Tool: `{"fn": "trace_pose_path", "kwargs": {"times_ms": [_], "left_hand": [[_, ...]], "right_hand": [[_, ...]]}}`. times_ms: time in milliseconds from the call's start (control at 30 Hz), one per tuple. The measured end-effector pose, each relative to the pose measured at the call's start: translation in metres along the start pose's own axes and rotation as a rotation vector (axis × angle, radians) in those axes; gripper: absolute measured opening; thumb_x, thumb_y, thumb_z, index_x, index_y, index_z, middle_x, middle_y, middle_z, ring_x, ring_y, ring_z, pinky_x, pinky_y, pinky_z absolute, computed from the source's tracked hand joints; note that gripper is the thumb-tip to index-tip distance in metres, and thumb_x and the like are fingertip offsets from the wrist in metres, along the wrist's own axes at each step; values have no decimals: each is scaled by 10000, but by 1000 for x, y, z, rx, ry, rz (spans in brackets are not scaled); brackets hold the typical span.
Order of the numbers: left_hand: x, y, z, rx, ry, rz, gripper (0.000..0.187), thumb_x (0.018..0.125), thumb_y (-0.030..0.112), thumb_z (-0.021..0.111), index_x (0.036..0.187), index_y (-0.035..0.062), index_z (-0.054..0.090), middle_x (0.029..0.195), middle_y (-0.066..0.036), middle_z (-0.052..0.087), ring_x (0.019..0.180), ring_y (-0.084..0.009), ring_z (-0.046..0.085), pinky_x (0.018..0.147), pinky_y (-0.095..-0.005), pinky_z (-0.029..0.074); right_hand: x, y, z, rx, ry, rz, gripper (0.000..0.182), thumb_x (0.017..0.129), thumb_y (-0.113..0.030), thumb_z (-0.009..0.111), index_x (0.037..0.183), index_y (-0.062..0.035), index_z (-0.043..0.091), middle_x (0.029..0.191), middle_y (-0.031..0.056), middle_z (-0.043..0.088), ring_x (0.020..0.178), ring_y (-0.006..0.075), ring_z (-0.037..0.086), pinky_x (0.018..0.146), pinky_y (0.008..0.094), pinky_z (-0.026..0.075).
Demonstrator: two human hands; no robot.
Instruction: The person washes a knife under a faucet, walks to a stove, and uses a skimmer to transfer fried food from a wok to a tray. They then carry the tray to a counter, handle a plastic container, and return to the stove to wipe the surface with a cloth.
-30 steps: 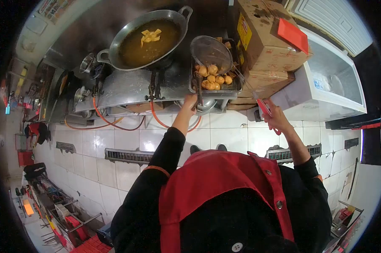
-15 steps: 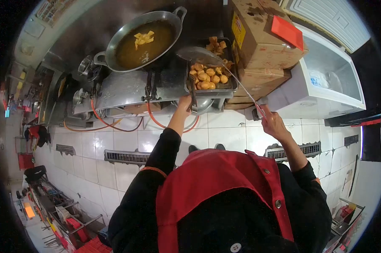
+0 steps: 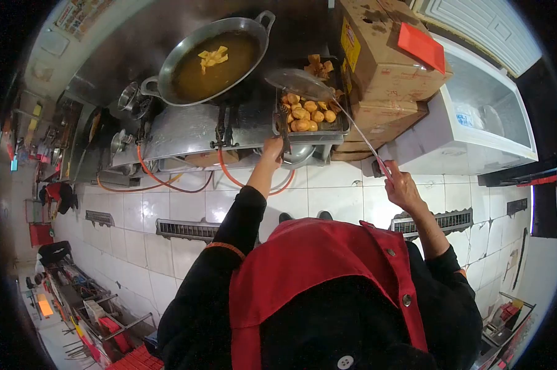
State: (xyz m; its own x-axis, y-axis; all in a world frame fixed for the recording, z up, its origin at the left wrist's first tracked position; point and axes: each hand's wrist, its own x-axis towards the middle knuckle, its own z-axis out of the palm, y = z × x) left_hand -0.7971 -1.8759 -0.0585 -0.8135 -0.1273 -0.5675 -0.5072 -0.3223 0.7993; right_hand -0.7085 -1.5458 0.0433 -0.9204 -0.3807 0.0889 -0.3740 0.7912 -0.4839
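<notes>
I'm far away, but I can see the two hands, well apart. The left hand [image 3: 272, 150] is wrapped around a dark tool [image 3: 283, 124], and the tool's tip is over the near left corner of the tray [image 3: 325, 132]. I can't tell if the tip touches the food. The right hand [image 3: 403, 187] grips the pink end of a long skimmer [image 3: 299, 84]. The skimmer's round net is tilted over the tray. In the tray I see round brown balls [image 3: 303, 116] near the front and crinkly brown pieces [image 3: 319, 66] at the back. I can't tell if the net touches the balls. On the left, a big pan [image 3: 167, 77] holds brown liquid [image 3: 220, 81] with yellow pieces [image 3: 213, 57] in it. Brown boxes [image 3: 386, 83] are stacked just right of the tray.
</notes>
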Motion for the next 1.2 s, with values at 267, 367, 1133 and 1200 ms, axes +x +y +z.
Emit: {"fn": "trace_pose_path", "kwargs": {"times_ms": [267,367,1133,1200], "left_hand": [[46,-32,-14,158,117,-12,202,785,184,412,789,28,540,644,-76,534,517,-141,502,388,-283,368],[10,-8,-2,321,128,-40,202,781,203,416,782,47,544,605,-78,526,507,-133,478,397,-276,341],[-105,87,-62,174,-54,513,252,841,150,342,966,56,539,550,-54,492,411,-134,486,366,-260,410],[-110,118,-83,127,-88,499,255,847,157,338,969,53,537,537,-50,479,390,-132,476,339,-258,401]], "right_hand": [[-5,16,12,112,-21,-33,446,657,8,480,1074,-66,338,587,190,521,517,361,511,455,410,417],[-3,14,11,461,-94,254,417,663,31,443,1059,-62,349,506,75,460,342,151,424,303,271,338],[83,-80,-11,683,208,42,310,726,-2,435,1024,-40,362,568,43,451,356,90,403,294,225,317],[115,-111,1,891,26,74,333,740,-44,439,1065,-35,362,583,40,459,360,93,392,298,215,309]]}}
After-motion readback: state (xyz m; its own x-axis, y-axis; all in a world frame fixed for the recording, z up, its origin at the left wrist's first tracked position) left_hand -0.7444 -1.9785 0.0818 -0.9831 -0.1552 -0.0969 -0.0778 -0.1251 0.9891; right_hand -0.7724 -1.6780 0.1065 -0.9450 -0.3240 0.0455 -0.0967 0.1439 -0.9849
